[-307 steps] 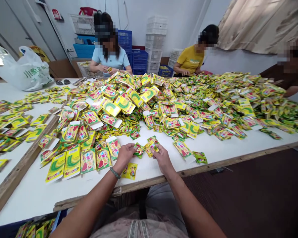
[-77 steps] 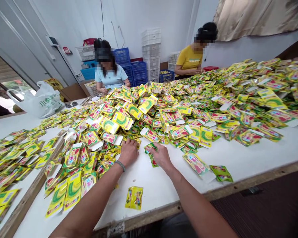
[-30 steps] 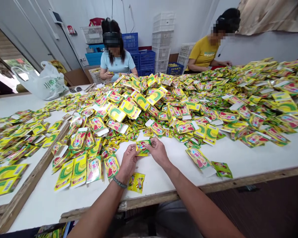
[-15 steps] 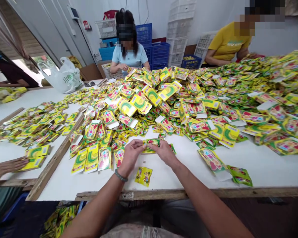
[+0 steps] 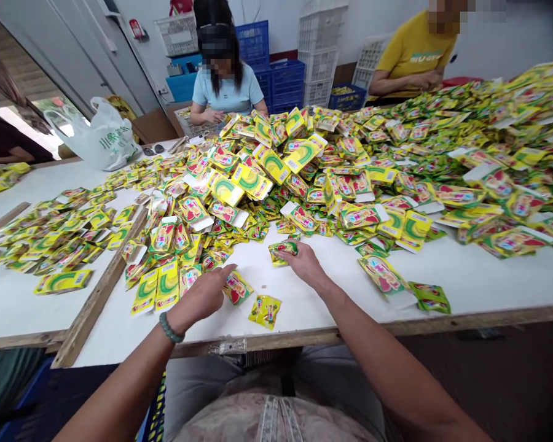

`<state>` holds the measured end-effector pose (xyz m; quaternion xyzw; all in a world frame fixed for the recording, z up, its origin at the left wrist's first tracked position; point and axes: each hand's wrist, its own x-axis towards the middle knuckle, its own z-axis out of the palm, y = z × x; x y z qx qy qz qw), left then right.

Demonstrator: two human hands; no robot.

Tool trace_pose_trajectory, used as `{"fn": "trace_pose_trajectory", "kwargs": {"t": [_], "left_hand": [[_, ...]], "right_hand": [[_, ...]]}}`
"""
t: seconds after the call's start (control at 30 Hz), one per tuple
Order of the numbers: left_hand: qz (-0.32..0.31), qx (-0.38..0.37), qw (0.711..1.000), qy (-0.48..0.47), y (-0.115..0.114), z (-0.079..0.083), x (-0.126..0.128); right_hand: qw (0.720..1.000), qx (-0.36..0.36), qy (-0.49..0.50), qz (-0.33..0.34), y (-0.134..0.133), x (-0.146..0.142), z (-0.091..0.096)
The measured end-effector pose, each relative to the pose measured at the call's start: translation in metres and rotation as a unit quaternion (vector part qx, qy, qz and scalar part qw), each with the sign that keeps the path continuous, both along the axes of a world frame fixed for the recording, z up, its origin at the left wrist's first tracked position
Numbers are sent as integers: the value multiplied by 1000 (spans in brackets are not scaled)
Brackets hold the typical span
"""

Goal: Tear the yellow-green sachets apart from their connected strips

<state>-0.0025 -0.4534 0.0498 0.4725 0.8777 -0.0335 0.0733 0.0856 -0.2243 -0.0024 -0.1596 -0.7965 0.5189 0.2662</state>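
My right hand [image 5: 305, 265] pinches a small green and yellow sachet [image 5: 282, 250] with red print, above the white table. On the left, my left hand [image 5: 205, 296], wearing a beaded bracelet, is closed at the left edge of a small flat carton [image 5: 238, 286] with pink and red print. Its index finger lies along the top, and the thumb is mostly hidden. A yellow sachet [image 5: 264, 311] lies flat between my hands, close to the table edge. Yellow cartons [image 5: 167, 285] lie in a row beyond my left hand.
A large heap of cartons and sachets [image 5: 299, 166] spreads over the table. A wooden strip [image 5: 104, 279] divides its left side. A carton [image 5: 387, 279] and a green sachet [image 5: 429, 298] lie at right. Two people sit opposite; a plastic bag [image 5: 104, 138] stands at back left.
My left hand has left the sachet and moved left and down to the carton, which now sits further right of the row. My right hand keeps the sachet. A neighbour's hand at left is gone from view.
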Motion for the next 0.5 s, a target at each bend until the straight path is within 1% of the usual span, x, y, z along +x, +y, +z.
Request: {"fn": "trace_pose_trajectory", "kwargs": {"t": [0.07, 0.13, 0.2, 0.23, 0.27, 0.37, 0.43, 0.5], "left_hand": [[-64, -10, 998, -4, 0, 4, -3], [-121, -14, 992, 23, 2, 6, -7], [-147, -15, 989, 31, 7, 5, -12], [-143, -10, 989, 25, 10, 4, -15], [-125, 1, 992, 16, 13, 2, -18], [-20, 73, 997, -11, 21, -3, -27], [35, 136, 989, -39, 27, -8, -28], [49, 209, 969, -121, 35, -15, -24]], "right_hand": [[1000, 0, -3, -8, 4, 0, -2], [1000, 5, -15, -10, 5, -1, -2], [1000, 0, -19, -6, 4, -1, 0], [1000, -13, -13, -3, 3, -1, 1], [999, -32, -3, 0, 2, -1, 2], [994, -98, 41, 13, 1, -1, 4], [989, -126, 68, 28, 0, -1, 5], [986, -137, 87, 42, -1, -1, 7]]}}
